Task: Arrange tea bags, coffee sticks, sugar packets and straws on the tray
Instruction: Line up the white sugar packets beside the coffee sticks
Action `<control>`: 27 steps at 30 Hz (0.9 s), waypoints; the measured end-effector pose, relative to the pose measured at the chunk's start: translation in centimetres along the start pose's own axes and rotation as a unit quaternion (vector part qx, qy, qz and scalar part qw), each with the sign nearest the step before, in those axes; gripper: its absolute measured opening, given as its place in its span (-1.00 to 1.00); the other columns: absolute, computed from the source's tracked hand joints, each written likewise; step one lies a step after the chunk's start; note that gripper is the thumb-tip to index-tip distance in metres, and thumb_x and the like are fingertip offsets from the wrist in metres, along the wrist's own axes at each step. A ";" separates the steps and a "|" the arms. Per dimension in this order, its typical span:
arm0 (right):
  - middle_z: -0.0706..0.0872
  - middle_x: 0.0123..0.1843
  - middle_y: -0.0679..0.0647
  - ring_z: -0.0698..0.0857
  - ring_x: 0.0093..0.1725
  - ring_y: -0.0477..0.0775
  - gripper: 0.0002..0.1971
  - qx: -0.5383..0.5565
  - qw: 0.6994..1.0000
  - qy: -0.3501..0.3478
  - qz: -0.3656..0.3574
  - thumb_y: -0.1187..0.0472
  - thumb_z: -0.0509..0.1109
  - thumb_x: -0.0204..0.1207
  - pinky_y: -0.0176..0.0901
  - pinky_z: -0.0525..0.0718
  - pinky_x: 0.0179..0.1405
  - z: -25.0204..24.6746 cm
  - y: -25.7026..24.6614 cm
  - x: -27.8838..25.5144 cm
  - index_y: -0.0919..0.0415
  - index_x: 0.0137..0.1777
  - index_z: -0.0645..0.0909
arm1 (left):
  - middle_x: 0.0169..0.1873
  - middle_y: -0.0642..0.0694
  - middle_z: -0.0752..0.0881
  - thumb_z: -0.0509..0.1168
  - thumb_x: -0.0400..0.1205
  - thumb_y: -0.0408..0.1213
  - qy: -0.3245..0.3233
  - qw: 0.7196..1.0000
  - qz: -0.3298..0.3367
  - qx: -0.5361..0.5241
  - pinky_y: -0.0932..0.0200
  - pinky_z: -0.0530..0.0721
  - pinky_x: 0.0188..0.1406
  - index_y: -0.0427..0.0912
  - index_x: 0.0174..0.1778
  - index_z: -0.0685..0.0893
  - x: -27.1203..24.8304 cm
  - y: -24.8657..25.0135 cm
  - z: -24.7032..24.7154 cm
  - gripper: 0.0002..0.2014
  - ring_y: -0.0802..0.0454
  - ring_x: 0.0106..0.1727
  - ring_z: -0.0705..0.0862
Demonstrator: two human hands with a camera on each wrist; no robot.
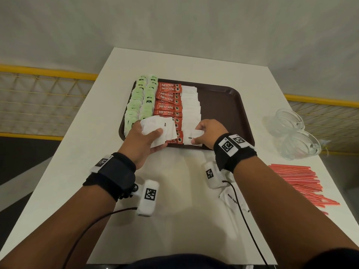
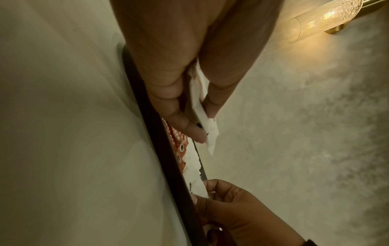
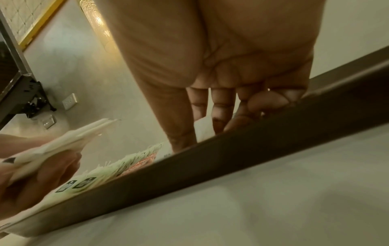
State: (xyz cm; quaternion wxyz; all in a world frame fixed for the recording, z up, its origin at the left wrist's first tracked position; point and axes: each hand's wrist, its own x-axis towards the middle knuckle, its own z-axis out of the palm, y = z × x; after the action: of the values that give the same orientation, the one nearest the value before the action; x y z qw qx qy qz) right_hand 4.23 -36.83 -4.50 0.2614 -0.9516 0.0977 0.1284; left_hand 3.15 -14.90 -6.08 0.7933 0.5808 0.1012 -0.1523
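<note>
Left hand [image 1: 144,136] fingers grip a sugar-packet stack [image 1: 162,131]; only the head view shows right hand [image 1: 210,133] pinching one packet [image 1: 192,137].

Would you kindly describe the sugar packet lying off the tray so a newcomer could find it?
Start at the brown tray on the white table, then come toward the near edge. Under the right forearm lies one white sugar packet, the only one printed "White Sugar" resting on bare tabletop, left of the red straws.
</note>
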 end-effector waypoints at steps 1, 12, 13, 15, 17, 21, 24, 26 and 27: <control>0.68 0.04 -0.02 0.67 0.02 0.03 -0.65 -0.005 1.000 0.006 0.001 0.10 0.66 0.31 -0.11 0.64 0.04 0.1 0.1 0.1 0.05 0.00 0.59 | 0.33 -0.11 0.57 0.38 0.64 -0.43 -0.006 1.000 0.001 0.002 0.04 0.81 -0.14 -0.16 0.45 0.41 0.0 0.0 0.0 -0.52 -0.12 0.25 0.68; 0.74 -0.17 -0.01 0.71 -0.21 -0.06 -0.74 0.179 0.981 0.018 -0.068 -0.04 0.55 0.44 -0.21 0.62 -0.20 -1.1 -2.2 -1.8 0.10 -0.01 0.69 | 0.29 -0.09 0.62 0.38 0.63 -0.44 -0.055 0.997 0.001 0.045 0.01 0.80 -0.11 -0.12 0.40 0.44 -0.3 -0.6 1.4 -0.55 -0.08 0.22 0.70; 0.77 -0.19 0.02 0.73 -0.24 -0.06 -0.73 0.200 0.978 -0.003 -0.063 0.03 0.59 0.42 -0.23 0.61 -0.25 -1.0 -2.4 -1.9 0.13 0.03 0.68 | 0.29 -0.09 0.62 0.38 0.64 -0.44 -0.062 0.997 0.001 0.048 0.03 0.80 -0.12 -0.10 0.40 0.44 -0.3 -0.7 1.6 -0.56 -0.07 0.20 0.71; 0.79 -0.22 0.09 0.74 -0.31 -0.07 -0.71 0.241 0.969 -0.018 -0.051 0.18 0.61 0.40 -0.30 0.57 -0.35 -0.8 -2.3 -2.2 0.17 0.08 0.67 | 0.27 -0.08 0.64 0.38 0.64 -0.43 -0.074 0.996 0.002 0.052 0.04 0.80 -0.13 -0.06 0.38 0.47 -0.4 -0.7 1.8 -0.57 -0.06 0.18 0.73; 0.79 -0.25 0.14 0.74 -0.37 -0.10 -0.72 0.273 0.960 -0.021 -0.055 0.27 0.59 0.41 -0.39 0.57 -0.43 -0.9 -2.2 -2.5 0.17 0.10 0.66 | 0.26 -0.07 0.66 0.38 0.63 -0.43 -0.080 0.995 0.002 0.052 0.02 0.80 -0.11 -0.01 0.33 0.49 -0.4 -0.6 1.8 -0.60 -0.06 0.18 0.73; 0.80 -0.23 0.16 0.76 -0.32 -0.08 -0.78 0.253 0.964 -0.034 -0.081 0.31 0.50 0.50 -0.31 0.64 -0.30 -1.1 -2.0 -3.0 0.13 0.11 0.64 | 0.26 -0.06 0.66 0.38 0.64 -0.43 -0.085 0.995 0.007 0.049 0.00 0.80 -0.07 0.02 0.29 0.52 -0.4 -0.6 1.7 -0.62 -0.06 0.19 0.73; 0.80 -0.25 0.11 0.75 -0.34 -0.07 -0.85 0.258 0.962 -0.027 -0.080 0.37 0.40 0.54 -0.27 0.64 -0.31 -1.0 -2.2 -2.8 0.16 0.05 0.61 | 0.25 -0.05 0.64 0.38 0.63 -0.43 -0.079 0.995 0.012 0.052 0.00 0.80 -0.08 0.05 0.25 0.51 -0.5 -0.7 1.8 -0.63 -0.07 0.19 0.72; 0.80 -0.28 0.10 0.75 -0.37 -0.05 -0.89 0.266 0.961 -0.013 -0.075 0.40 0.34 0.54 -0.24 0.65 -0.34 -0.9 -2.3 -2.7 0.20 -0.01 0.60 | 0.25 -0.03 0.63 0.39 0.63 -0.43 -0.085 0.994 0.015 0.064 -0.02 0.81 -0.07 0.08 0.24 0.49 -0.6 -0.7 2.1 -0.61 -0.06 0.19 0.71; 0.80 -0.27 0.12 0.75 -0.37 -0.05 -0.91 0.271 0.960 -0.008 -0.072 0.39 0.34 0.54 -0.23 0.66 -0.34 -0.8 -2.4 -2.7 0.21 -0.03 0.59 | 0.24 -0.03 0.63 0.39 0.63 -0.43 -0.089 0.994 0.016 0.068 -0.02 0.81 -0.08 0.08 0.25 0.49 -0.6 -0.8 2.2 -0.61 -0.06 0.18 0.71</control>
State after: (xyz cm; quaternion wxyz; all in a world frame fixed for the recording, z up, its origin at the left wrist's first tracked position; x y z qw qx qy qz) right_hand 2.44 -34.92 -1.90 0.5186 -0.8488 0.0578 0.0853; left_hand 2.29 -17.11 -5.93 0.7600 0.6194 0.0102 -0.1967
